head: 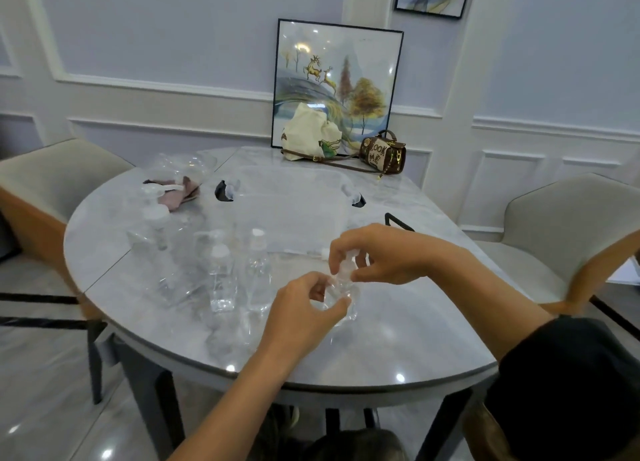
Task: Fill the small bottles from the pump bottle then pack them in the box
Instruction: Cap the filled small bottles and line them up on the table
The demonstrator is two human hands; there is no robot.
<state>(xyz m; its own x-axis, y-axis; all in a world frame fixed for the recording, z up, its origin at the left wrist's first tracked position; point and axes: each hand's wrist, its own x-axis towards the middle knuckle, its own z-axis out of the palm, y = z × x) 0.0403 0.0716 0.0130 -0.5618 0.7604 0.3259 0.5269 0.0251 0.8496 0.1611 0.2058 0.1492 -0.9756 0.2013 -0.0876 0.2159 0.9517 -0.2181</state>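
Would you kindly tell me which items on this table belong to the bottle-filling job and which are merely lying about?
Job: small bottle held by left hand, its cap pinched by right hand; two standing bottles; pump bottle; clear box.
Lying about: pink cloth; canvas bag; brown handbag; framed picture.

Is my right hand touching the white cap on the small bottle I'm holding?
Touching. The head view shows the right hand pinching the white cap between thumb and fingers, with the left hand holding the small bottle underneath.
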